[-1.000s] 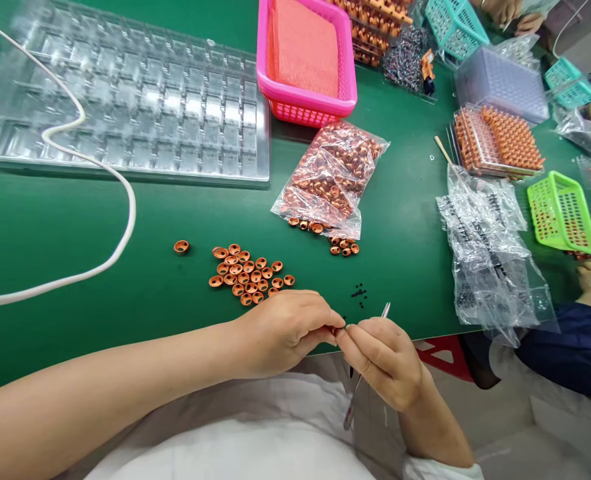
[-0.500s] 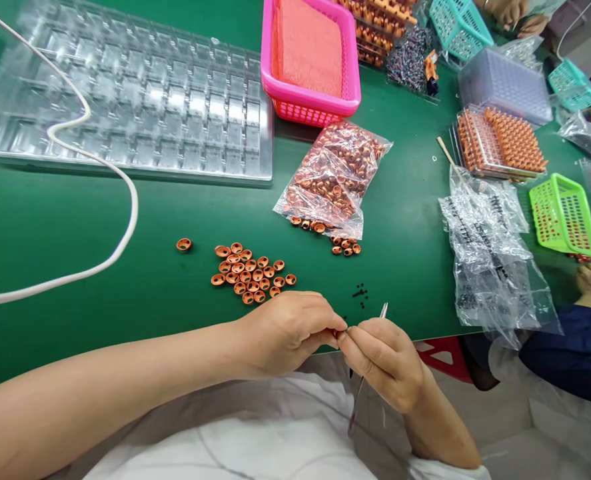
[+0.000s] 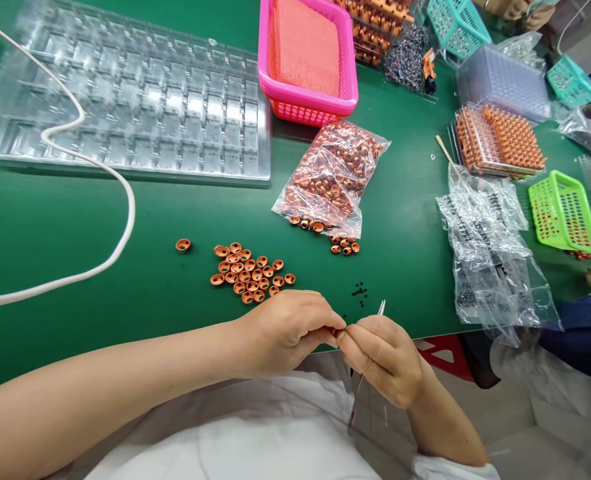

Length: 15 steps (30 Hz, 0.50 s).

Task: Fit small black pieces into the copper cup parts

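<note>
1. Two bare hands meet near the front edge of the green table (image 3: 200, 207): the left hand (image 3: 288, 333) pinches one small copper piece (image 3: 336, 331), mostly hidden by the fingertips.
2. The right hand (image 3: 388, 360) is closed around one pair of tweezers (image 3: 382, 307), tips pointing away from the body; its fingertips touch the left hand's at the piece.
3. Just beyond the left hand lie copper rings (image 3: 244, 276), about twenty-two visible; one single ring (image 3: 183, 245) sits apart to their left.
4. One clear bag of copper rings (image 3: 332, 177) lies farther back, its contents too many to count; roughly nine loose rings (image 3: 346, 251) gather at its mouth.
5. About ten black bits (image 3: 359, 292) are scattered just beyond the right hand.
6. One light-green basket (image 3: 564, 213) and two turquoise baskets (image 3: 459, 27) stand to the right; a pink basket (image 3: 348, 73) stands behind the bag.
7. Green surface stretches from the clear tray (image 3: 175, 107) to the ring cluster, and between the bag and the printed plastic wrappers (image 3: 495, 260). Wrappers overhang the front edge; the white cable (image 3: 130, 207) bounds the left.
</note>
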Each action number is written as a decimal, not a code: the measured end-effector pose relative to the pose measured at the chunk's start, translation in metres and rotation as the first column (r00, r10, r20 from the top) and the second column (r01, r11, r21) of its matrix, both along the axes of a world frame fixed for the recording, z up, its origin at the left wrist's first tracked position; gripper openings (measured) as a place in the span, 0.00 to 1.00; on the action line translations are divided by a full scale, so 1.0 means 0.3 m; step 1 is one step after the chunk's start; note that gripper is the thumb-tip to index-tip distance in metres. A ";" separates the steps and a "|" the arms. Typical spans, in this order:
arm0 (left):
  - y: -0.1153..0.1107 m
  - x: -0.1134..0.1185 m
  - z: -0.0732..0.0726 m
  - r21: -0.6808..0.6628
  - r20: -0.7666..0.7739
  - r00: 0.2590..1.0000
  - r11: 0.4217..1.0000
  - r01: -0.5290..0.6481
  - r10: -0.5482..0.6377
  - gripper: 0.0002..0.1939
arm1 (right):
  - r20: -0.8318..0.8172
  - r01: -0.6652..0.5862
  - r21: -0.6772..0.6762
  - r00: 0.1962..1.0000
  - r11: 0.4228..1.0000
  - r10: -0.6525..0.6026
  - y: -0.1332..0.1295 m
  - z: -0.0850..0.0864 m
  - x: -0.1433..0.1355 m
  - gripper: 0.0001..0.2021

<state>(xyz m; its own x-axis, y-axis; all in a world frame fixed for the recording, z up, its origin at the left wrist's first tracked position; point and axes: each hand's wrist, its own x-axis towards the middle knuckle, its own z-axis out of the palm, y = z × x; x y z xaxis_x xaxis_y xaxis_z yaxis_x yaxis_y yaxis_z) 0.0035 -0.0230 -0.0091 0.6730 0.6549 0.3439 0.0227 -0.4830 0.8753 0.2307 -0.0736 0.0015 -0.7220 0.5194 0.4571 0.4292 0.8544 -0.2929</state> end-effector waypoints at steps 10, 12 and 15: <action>0.004 -0.003 0.003 -0.059 -0.025 1.000 0.998 0.001 -0.003 0.06 | -0.016 0.001 0.005 1.000 1.000 -0.001 0.003 -0.001 0.000 0.13; 0.005 -0.003 0.001 -0.094 -0.034 0.999 0.996 -0.004 0.000 0.05 | -0.021 0.023 -0.003 1.000 1.000 -0.023 -0.002 -0.014 0.004 0.13; 0.006 -0.004 -0.002 -0.165 -0.062 0.998 0.986 -0.016 0.005 0.04 | -0.041 0.070 -0.034 0.997 0.997 -0.071 -0.014 -0.038 0.012 0.14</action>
